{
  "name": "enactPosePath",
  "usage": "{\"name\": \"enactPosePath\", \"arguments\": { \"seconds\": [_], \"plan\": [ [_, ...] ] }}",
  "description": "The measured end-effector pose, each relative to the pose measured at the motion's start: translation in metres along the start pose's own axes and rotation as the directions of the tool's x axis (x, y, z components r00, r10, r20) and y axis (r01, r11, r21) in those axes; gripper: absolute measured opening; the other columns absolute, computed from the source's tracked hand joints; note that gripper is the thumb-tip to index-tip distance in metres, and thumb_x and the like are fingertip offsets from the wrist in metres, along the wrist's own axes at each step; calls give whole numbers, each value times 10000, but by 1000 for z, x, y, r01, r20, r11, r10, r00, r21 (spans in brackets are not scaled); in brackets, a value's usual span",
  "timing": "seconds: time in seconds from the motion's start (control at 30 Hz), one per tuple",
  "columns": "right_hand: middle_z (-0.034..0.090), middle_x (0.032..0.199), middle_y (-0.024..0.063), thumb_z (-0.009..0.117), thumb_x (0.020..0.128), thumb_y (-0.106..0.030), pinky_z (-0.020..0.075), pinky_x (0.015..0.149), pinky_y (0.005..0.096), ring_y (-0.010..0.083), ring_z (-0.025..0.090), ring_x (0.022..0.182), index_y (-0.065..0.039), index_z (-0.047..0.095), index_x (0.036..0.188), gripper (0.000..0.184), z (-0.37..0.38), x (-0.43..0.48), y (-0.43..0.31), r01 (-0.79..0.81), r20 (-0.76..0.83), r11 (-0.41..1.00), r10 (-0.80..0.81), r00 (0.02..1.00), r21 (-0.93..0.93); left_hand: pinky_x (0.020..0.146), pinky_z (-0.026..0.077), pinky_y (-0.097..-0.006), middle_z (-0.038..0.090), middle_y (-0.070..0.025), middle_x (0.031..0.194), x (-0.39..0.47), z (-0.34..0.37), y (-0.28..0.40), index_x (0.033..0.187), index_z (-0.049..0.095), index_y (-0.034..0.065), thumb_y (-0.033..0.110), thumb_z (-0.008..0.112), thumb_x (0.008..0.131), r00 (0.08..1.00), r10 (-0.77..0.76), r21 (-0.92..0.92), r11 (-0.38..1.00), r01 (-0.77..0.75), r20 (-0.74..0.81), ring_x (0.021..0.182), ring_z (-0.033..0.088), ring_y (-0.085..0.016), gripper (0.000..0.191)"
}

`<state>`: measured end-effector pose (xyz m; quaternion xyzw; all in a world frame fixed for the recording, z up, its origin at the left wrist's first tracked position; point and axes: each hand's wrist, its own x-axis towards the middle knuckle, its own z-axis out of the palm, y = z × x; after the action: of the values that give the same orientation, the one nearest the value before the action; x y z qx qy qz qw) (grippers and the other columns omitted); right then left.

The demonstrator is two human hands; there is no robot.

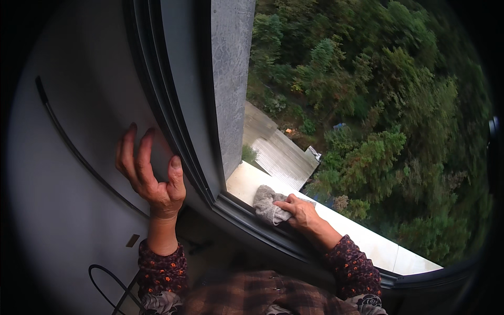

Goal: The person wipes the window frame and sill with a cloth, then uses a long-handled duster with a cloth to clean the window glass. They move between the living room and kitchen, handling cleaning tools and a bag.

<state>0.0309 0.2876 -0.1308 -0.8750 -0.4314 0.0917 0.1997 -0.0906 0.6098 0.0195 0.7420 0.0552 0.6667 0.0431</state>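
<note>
A crumpled grey cloth [269, 204] is in my right hand [303, 214], held at the inner edge of a pale outer window sill [354, 238], beside the dark metal track of the window frame [252, 222]. Raised at the left, my left hand [153, 169] has its fingers apart and holds nothing. Its thumb is near the dark upright of the window frame [173, 110]; whether it touches the frame I cannot tell. The palm side faces the pale wall.
A thin dark cable or rod [78, 155] curves along the pale wall [59, 212], with black loops [114, 271] below. Outside stand a grey wall [232, 71], a corrugated roof [283, 157] far below and dense trees [366, 118]. The opening drops away beyond the sill.
</note>
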Motion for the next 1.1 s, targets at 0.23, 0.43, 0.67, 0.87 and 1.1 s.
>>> {"name": "enactPosePath", "arguments": {
  "seconds": [0.23, 0.43, 0.67, 0.87, 1.1],
  "plan": [
    [553, 934, 113, 681, 671, -115, 510, 671, 427, 323, 623, 823, -262, 563, 1327, 683, 35, 124, -26, 220, 31, 971, -218, 975, -97, 1113, 310, -521, 272, -244, 1473, -13, 42, -19, 1430, 283, -4, 526, 344, 1007, 999, 26, -326, 945, -35, -32, 1379, 314, -400, 681],
    [620, 878, 157, 661, 735, -126, 505, 663, 463, 376, 634, 759, -171, 639, 1120, 388, 5, 163, 4, -190, -364, 971, 126, 923, -146, 1119, 307, -530, 258, -256, 1480, -19, 41, -22, 1455, 274, 14, 528, 310, 1014, 1000, -8, -296, 955, 1, -22, 1395, 292, -415, 678],
    [682, 1001, 177, 684, 750, -118, 535, 795, 392, 347, 680, 902, -91, 612, 1244, 500, -25, 92, -37, 149, -282, 972, -94, 955, 179, 1114, 313, -527, 261, -260, 1482, -18, 39, -25, 1438, 288, 10, 543, 280, 1012, 1000, 26, -220, 975, -26, -4, 1391, 295, -413, 683],
    [646, 838, 154, 642, 726, -151, 513, 687, 461, 367, 644, 779, -137, 625, 1175, 450, 38, 149, -41, -17, -166, 994, -1, 986, -109, 1116, 313, -512, 264, -256, 1480, -16, 35, -25, 1418, 298, -4, 562, 265, 1010, 999, 45, -212, 976, -41, 16, 1395, 287, -401, 699],
    [693, 913, 175, 665, 761, -111, 540, 738, 407, 359, 685, 833, -86, 651, 1124, 364, -45, 97, -12, 13, -576, 929, 219, 788, 370, 1112, 319, -506, 274, -262, 1477, -16, 36, -29, 1425, 314, -15, 559, 282, 1011, 998, 67, -196, 979, -63, 15, 1389, 308, -399, 708]
  ]
}}
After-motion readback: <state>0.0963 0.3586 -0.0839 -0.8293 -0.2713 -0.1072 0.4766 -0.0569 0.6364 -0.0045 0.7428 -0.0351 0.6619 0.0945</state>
